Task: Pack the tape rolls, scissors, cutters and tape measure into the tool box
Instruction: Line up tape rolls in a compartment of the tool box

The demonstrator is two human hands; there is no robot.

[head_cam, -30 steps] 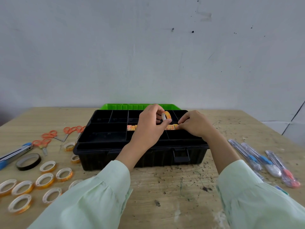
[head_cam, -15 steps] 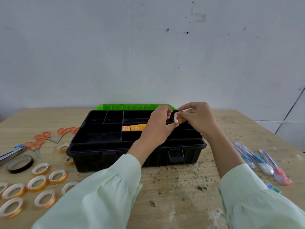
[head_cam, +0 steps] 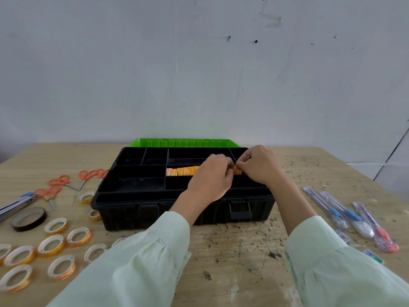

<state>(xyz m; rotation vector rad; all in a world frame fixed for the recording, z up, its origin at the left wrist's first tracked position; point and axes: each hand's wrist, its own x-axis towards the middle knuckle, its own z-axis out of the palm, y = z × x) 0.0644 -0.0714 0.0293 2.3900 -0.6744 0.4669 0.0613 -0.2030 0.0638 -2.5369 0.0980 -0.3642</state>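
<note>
The black tool box [head_cam: 155, 209] stands open at the table's middle, its green lid [head_cam: 183, 142] lying behind it. A row of orange tape rolls [head_cam: 182, 171] stands on edge in a middle compartment. My left hand [head_cam: 210, 178] and my right hand [head_cam: 257, 167] meet over the right end of that row, fingertips pinching an orange tape roll [head_cam: 238, 171] that is mostly hidden. Several loose tape rolls [head_cam: 52, 244] lie at the front left. Orange scissors [head_cam: 88, 175] lie left of the box. Cutters [head_cam: 340, 211] lie on the right.
A black tape roll [head_cam: 28, 218] and a silver-and-blue tool [head_cam: 15, 203] lie at the far left. One small tape roll [head_cam: 95, 214] rests against the box's left front corner. A wall rises behind the table. The table's front middle is scuffed bare wood.
The tape roll held up above the box has come down to the right end of the row. Both hands lowered with it and stay together.
</note>
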